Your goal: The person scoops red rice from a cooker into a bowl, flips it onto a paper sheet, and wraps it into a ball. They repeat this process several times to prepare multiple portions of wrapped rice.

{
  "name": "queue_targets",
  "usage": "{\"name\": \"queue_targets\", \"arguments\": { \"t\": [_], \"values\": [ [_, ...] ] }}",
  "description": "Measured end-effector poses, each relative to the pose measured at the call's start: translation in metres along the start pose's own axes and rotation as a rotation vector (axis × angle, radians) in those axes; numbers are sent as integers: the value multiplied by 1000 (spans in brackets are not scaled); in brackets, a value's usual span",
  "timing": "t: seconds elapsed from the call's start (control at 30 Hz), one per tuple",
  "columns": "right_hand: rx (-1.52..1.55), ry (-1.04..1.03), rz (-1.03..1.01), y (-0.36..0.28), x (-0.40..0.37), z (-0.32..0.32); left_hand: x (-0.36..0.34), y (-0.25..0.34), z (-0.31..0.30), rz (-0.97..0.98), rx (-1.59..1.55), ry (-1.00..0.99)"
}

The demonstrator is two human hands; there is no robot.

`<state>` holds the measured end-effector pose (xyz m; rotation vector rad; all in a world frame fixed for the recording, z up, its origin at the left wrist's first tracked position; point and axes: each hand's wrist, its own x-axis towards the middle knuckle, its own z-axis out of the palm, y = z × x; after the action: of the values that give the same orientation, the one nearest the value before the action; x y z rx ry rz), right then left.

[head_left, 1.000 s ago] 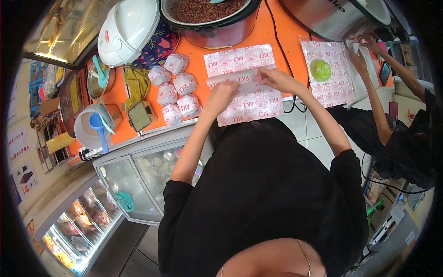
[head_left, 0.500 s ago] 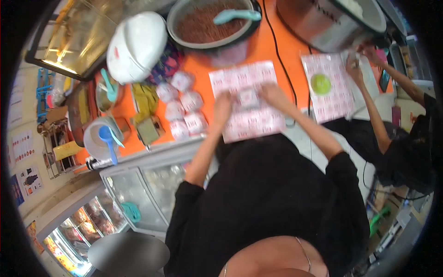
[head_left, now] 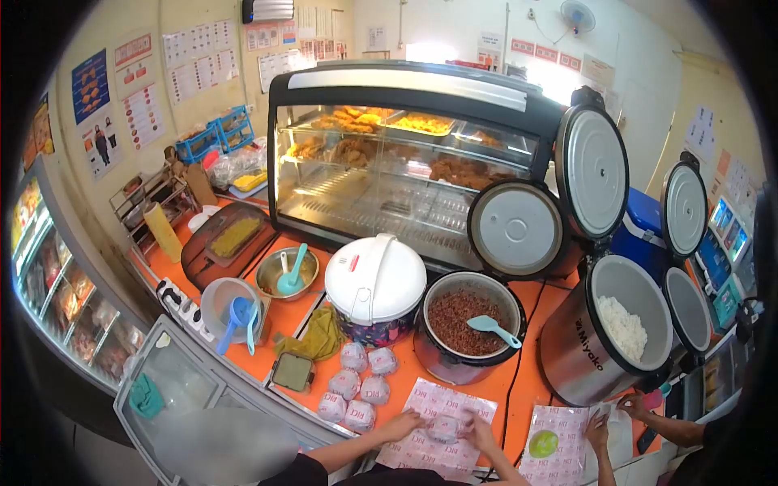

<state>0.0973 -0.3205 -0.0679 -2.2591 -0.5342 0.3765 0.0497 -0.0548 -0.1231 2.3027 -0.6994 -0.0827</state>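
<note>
On the orange table a printed paper sheet (head_left: 417,454) lies flat, with a small wrapped bundle (head_left: 442,429) at its middle. My left hand (head_left: 403,424) is at the bundle's left side, fingers bent near the paper; whether they pinch it is too small to tell. At the bundle's right side is my right hand (head_left: 480,433), its fingers curved beside it. Several wrapped bundles (head_left: 374,390) stand in two columns left of the sheet. Behind them is a pot of reddish-brown rice (head_left: 463,322) with a light blue scoop (head_left: 494,330) in it.
A co-worker's hands (head_left: 598,429) are at another printed sheet (head_left: 559,417) with a green round item (head_left: 544,443). A large white rice cooker (head_left: 604,332), a white-lidded pot (head_left: 375,279), a glass food display (head_left: 405,154), a steel bowl (head_left: 304,271) and a black cord surround the work area.
The camera view has tilted up, showing the display and walls. Both my hands remain at the bundle, with the right fingers now more visible beside it.
</note>
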Motion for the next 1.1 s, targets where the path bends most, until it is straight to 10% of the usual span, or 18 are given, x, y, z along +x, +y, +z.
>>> {"name": "queue_targets", "arguments": {
  "t": [0.1,0.17,0.27,0.33,0.37,0.43,0.7,0.83,1.1],
  "values": [
    [-326,129,35,-16,21,-7,25,2,-2,-224,-326,-69],
    [-475,-34,152,-31,19,-8,38,32,-11,-397,124,-91],
    [-498,67,126,-10,-9,25,40,14,9,-41,597,268],
    [-454,189,19,15,-31,52,53,11,-7,-9,300,-189],
    [-354,120,69,-17,-42,41,46,0,5,197,44,25],
    [-253,224,-8,-19,-55,46,42,18,3,-99,-198,-6],
    [1158,21,360,-83,-42,-1,29,98,-54,-86,-1037,69],
    [1648,-249,357,-103,-36,-11,38,116,-108,-9,-948,70],
    [1395,-556,337,-192,15,41,-3,73,-199,7,-48,162]
  ]
}}
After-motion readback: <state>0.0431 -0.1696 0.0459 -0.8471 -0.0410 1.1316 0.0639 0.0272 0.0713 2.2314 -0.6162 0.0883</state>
